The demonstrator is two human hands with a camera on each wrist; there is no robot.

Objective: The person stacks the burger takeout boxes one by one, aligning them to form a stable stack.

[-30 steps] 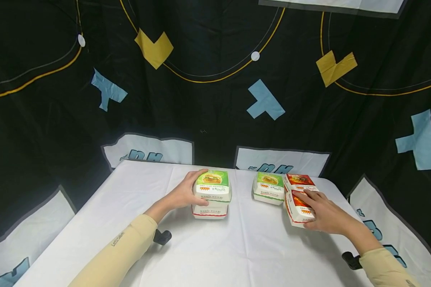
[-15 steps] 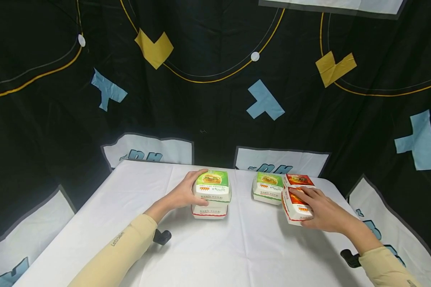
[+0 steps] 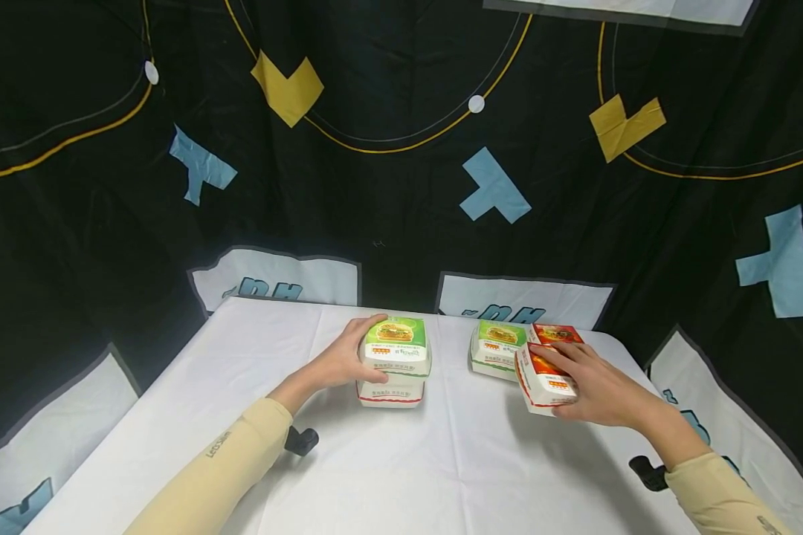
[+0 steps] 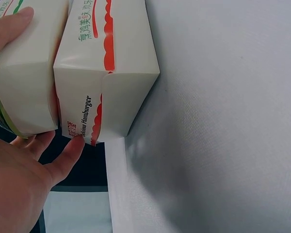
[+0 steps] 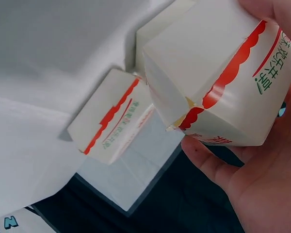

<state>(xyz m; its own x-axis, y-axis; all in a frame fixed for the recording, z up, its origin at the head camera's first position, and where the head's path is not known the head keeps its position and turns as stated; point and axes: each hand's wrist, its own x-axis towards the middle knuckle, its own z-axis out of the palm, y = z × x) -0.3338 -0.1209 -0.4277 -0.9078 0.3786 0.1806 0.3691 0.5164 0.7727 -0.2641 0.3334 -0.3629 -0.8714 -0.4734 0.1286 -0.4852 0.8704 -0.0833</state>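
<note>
On the left, a green-topped burger box point(image 3: 396, 349) is stacked on a red-trimmed burger box point(image 3: 391, 396). My left hand point(image 3: 343, 358) grips the upper one, thumb on its near side; in the left wrist view one finger touches the lower box point(image 4: 106, 58). Held by its sides in my right hand point(image 3: 598, 390) is a red-topped burger box point(image 3: 545, 380), tilted and lifted off the table in the right wrist view. Another green burger box point(image 3: 498, 345) stands just behind it. Beside that, a second red burger box point(image 3: 558, 334) is partly hidden by the held one.
The boxes stand toward the far side of a white-covered table point(image 3: 401, 475). Behind it hangs a black curtain point(image 3: 401, 208) with taped shapes. A gap of tablecloth point(image 3: 451, 386) separates the left stack from the right boxes. Dark wrist straps point(image 3: 301, 441) show below the forearms.
My right hand has moved left and slightly up with the red burger box, away from the other red box and in front of the green one. The left hand and its stack stay put.
</note>
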